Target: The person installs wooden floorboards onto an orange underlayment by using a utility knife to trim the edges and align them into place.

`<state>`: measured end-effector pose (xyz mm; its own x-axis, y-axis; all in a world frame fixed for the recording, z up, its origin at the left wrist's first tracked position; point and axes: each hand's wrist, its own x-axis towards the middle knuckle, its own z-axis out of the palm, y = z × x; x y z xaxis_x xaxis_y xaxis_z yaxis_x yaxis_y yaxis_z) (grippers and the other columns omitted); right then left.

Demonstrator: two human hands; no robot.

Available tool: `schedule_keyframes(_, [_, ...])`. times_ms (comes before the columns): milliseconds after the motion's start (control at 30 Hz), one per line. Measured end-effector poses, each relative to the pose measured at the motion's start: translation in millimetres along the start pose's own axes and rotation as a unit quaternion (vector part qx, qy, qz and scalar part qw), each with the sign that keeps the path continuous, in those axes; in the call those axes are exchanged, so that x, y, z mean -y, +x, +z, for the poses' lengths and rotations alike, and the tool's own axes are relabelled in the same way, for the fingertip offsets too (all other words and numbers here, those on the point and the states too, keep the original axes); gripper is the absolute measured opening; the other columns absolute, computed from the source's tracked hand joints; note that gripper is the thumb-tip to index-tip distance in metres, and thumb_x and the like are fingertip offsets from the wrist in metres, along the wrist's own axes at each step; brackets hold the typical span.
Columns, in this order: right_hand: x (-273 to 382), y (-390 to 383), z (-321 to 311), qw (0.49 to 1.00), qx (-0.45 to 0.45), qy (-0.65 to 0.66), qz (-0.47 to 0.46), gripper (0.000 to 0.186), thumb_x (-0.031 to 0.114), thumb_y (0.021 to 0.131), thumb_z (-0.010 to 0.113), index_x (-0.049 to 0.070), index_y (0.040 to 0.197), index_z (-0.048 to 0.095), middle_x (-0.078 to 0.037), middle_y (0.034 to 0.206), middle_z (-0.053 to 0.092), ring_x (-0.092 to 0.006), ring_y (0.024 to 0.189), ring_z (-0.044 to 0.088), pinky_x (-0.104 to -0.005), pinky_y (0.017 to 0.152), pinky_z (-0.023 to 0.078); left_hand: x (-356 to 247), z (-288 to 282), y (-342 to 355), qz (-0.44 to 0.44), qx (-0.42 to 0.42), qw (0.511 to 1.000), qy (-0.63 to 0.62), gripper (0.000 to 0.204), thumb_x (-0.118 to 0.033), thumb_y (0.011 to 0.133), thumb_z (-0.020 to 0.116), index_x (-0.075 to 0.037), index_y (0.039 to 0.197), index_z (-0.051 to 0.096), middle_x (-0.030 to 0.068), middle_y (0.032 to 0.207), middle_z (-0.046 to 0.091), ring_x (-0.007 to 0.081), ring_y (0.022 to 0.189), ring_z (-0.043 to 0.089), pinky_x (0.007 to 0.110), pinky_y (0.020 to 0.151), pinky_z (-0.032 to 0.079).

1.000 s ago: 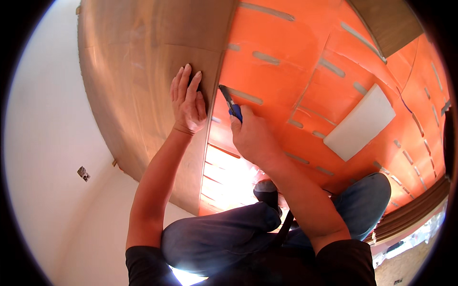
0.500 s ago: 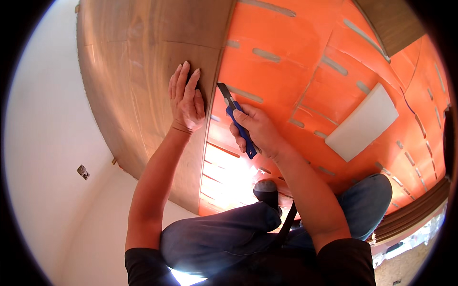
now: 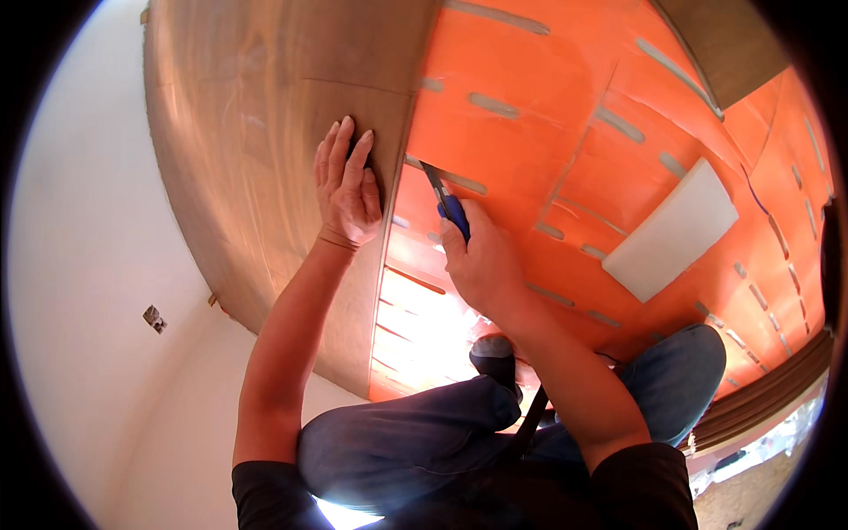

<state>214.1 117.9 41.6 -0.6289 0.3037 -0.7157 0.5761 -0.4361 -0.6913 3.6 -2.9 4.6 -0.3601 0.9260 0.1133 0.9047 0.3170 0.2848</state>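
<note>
My left hand (image 3: pixel 349 190) lies on the brown wood floor planks (image 3: pixel 265 141), its fingers stretched out near the planks' long right edge. Just right of that edge, my right hand (image 3: pixel 481 256) is closed round a blue utility knife (image 3: pixel 453 216). The knife's dark blade points up and left, with its tip at the orange underlay sheet (image 3: pixel 530 150), by one of the grey slots. My fingers hide much of the handle. Grey elongated slots dot the sheet in rows.
A white rectangular block (image 3: pixel 671 231) rests on the underlay to the right. One loose brown plank (image 3: pixel 724 44) lies at the far right, and stacked brown planks (image 3: pixel 760 397) stand at the near right. A white wall (image 3: pixel 88 221) borders the planks. Bright sunlight falls near my foot (image 3: pixel 493 358).
My right hand has moved slightly right and turned, so that less of the knife's handle shows. The blade tip has shifted a little right, off the plank edge. My left hand stays put.
</note>
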Motion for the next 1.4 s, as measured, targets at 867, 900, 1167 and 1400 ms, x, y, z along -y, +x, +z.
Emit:
schedule_keyframes(867, [54,34,-43,0.945,0.086,-0.311,-0.054,0.048,0.018,0.100,0.050,0.017,0.148,0.053,-0.022,0.088,0.070,-0.0391,0.077,0.068,-0.0510,0.073,0.055,1,-5,-1,-0.014,0.005,1.000,-0.005,0.052,-0.004,0.088,0.053,-0.007,0.140,0.061,0.0192,0.155,0.048,0.0386,0.144,0.044,0.054,0.120,0.030])
schedule_keyframes(900, [57,36,-45,0.947,0.091,-0.304,-0.042,0.048,0.017,0.100,0.051,0.016,0.148,0.054,-0.022,0.083,0.068,-0.0370,0.071,0.065,-0.0484,0.070,0.054,1,-5,-1,-0.015,0.005,1.000,-0.005,0.052,-0.004,0.088,0.053,-0.007,0.140,0.061,0.0193,0.155,0.048,0.0387,0.144,0.044,0.054,0.120,0.030])
schedule_keyframes(1167, [61,66,-70,0.951,0.178,-0.250,-0.044,0.046,0.015,0.098,0.050,0.015,0.143,0.061,-0.015,0.082,0.067,-0.0286,0.069,0.065,-0.0433,0.065,0.054,-1,-5,1,-0.013,0.012,1.000,0.003,0.048,-0.004,0.092,0.047,-0.001,0.138,0.060,0.0234,0.154,0.048,0.0444,0.144,0.042,0.052,0.121,0.030])
schedule_keyframes(1400, [62,63,-53,0.900,0.363,-0.225,0.087,0.047,0.016,0.097,0.053,0.012,0.144,0.061,-0.005,0.076,0.059,-0.0171,0.064,0.054,-0.0343,0.062,0.049,-1,-5,0,-0.008,0.009,1.000,0.004,0.046,-0.005,0.093,0.047,-0.001,0.137,0.061,0.0234,0.153,0.050,0.0442,0.143,0.044,0.051,0.121,0.031])
